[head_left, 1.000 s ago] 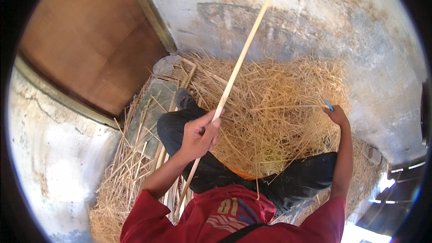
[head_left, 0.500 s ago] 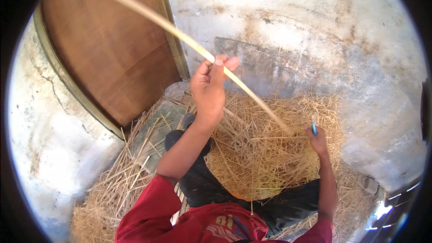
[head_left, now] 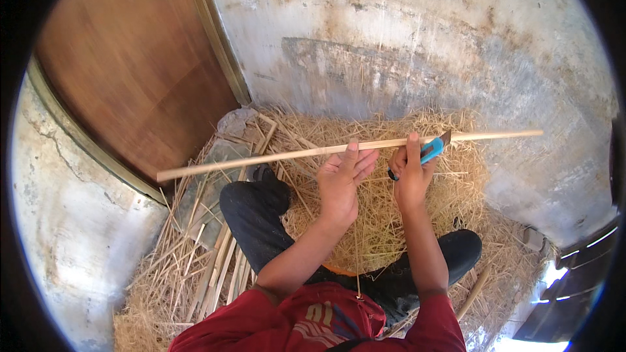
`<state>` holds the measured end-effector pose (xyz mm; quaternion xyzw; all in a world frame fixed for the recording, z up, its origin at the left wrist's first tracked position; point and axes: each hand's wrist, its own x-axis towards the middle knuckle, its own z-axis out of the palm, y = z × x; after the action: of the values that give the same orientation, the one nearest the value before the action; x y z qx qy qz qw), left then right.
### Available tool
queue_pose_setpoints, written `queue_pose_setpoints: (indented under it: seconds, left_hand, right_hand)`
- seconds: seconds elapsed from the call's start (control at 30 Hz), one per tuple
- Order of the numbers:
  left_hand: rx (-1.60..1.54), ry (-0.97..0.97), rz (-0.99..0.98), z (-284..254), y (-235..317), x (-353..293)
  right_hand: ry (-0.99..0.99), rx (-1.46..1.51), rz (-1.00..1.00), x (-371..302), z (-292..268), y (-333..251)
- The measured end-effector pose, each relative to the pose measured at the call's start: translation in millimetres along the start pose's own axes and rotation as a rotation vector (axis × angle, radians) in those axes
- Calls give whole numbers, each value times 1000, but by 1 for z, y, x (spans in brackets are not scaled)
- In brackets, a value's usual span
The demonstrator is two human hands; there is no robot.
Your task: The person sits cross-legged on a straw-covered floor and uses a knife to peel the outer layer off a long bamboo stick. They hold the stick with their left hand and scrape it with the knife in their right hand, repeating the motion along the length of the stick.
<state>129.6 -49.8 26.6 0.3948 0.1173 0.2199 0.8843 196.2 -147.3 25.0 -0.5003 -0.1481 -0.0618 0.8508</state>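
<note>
A long, pale, flat strip, bamboo-like [head_left: 261,158], lies nearly level across the view above my lap. My left hand [head_left: 342,179] pinches it near its middle, thumb on the near face and fingers behind. Just to the right, my right hand [head_left: 413,173] holds a blue utility knife [head_left: 432,150] with its dark blade out. The blade tip is right at the strip; whether it cuts in, I cannot tell. My right thumb also presses against the strip.
Straw-like shavings [head_left: 378,221] cover the floor around my crossed legs. Split strips [head_left: 218,274] lie in a pile to my left, beside a grey slab [head_left: 215,189]. A brown wooden door [head_left: 137,65] and a stained plaster wall [head_left: 417,39] stand close in front.
The strip has swung from a steep slant to nearly level and come lower. My right hand has moved left and up with the knife, up to the strip beside my left hand.
</note>
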Motion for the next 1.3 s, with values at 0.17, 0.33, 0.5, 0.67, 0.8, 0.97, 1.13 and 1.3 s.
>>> queue_pose_setpoints:
  seconds: [0.17, 0.33, 0.5, 0.67, 0.8, 0.97, 1.13, 1.3]
  left_hand:
    - [702, -323, 149, -40, 11, -60]
    - [1434, -250, 912, -89, 84, -78]
    - [1260, -569, 109, -163, 82, -65]
    - [758, -627, -497, -156, 63, -107]
    - [657, -480, -396, -154, 46, -116]
    - [695, -345, -306, -156, 33, -120]
    - [948, -335, -169, -140, 37, -134]
    - [1083, -353, -165, -139, 41, -141]
  right_hand:
    - [81, -33, 7, 8, -15, 2]
    - [-23, -57, 60, 27, -35, -1]
    - [-46, -84, 110, 44, -31, -9]
    - [-97, -317, 172, 52, -34, 8]
    - [-265, -951, -6, 12, -39, 13]
    - [-784, -1414, -163, -99, -23, -1]
    - [-637, -1500, -312, -104, -31, 20]
    - [-628, -1490, -284, -89, -43, 27]
